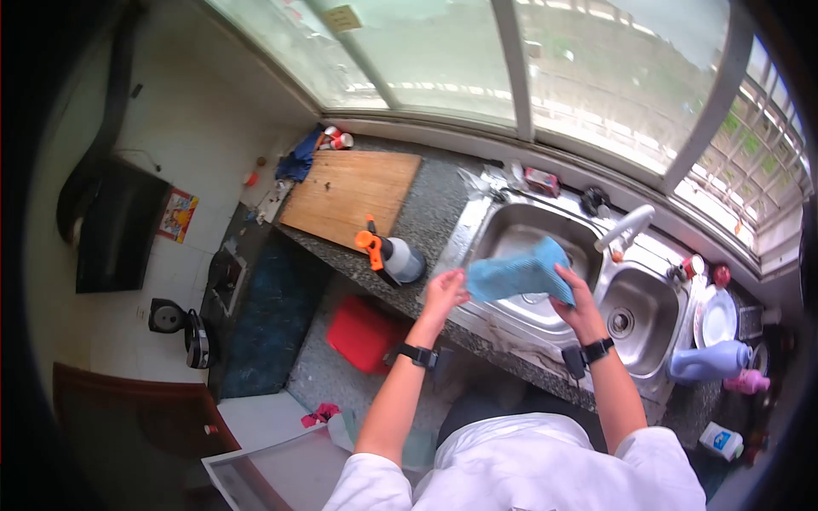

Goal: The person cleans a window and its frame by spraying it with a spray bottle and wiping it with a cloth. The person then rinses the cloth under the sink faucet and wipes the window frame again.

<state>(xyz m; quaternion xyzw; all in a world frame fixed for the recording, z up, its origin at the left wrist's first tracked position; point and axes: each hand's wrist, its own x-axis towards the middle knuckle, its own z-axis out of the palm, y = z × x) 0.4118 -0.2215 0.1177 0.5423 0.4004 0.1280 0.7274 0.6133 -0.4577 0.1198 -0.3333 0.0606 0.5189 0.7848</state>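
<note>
I have the blue cloth (516,274) just right of the frame's centre, above the larger basin (509,228), its long axis running sideways between both hands. The left hand (446,292) pinches its left end at the fingertips; the right hand (581,302) clasps its right end, so neither is nearer.

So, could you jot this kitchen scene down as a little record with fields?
Left hand: grips one end of the blue cloth
Right hand: holds the other end
Cloth: between the hands, seen against the larger basin
Sink: two metal basins, pale faucet
Left of sink: spray bottle, wooden board
Right of sink: lavender bottle, pink bottle
</note>
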